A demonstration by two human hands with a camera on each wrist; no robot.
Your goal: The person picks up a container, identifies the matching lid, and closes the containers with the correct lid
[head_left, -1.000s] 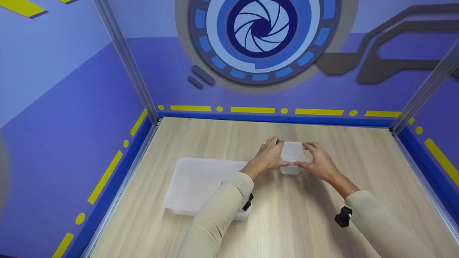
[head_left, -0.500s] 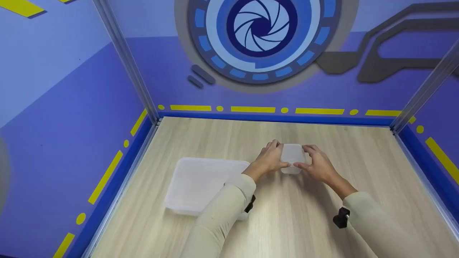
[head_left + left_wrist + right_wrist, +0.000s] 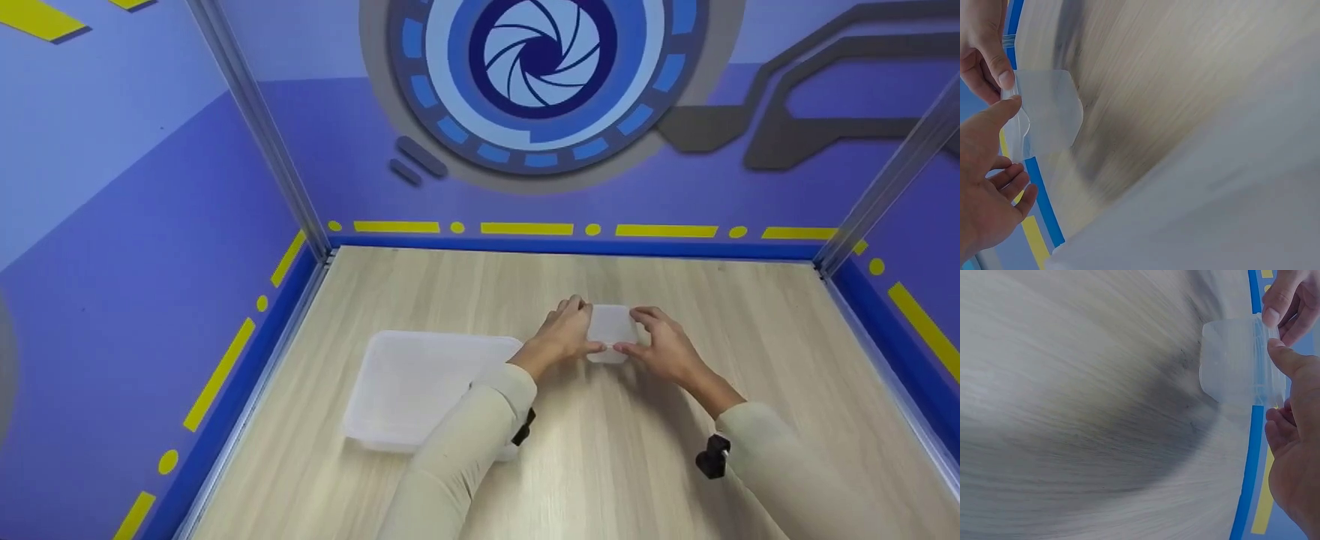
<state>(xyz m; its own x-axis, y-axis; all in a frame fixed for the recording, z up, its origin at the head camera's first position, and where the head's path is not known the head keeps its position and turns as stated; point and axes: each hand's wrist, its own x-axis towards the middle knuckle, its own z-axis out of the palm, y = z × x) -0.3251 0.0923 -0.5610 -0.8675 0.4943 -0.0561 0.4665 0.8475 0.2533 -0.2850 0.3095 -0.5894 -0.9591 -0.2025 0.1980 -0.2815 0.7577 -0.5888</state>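
A small clear plastic food container (image 3: 608,358) stands on the wooden table, with a translucent lid (image 3: 611,324) over its top. From the left, my left hand (image 3: 559,331) holds the lid's edge, thumb at the near side and fingers toward the far side. My right hand (image 3: 667,345) grips the opposite edge the same way, the two thumbs almost meeting at the front. In the right wrist view the container's body (image 3: 1227,360) shows below the lid and looks see-through. The left wrist view shows a curved lip along the lid (image 3: 1023,122).
A large flat translucent box (image 3: 420,390) with a whitish top lies on the table to the left, partly under my left forearm. Printed blue panels (image 3: 525,202) enclose the table at the back and sides, joined by metal corner posts (image 3: 259,120).
Both hands have brought the lid slightly down and nearer onto the small container; its far edge sits lower than before. The large box stays in place.
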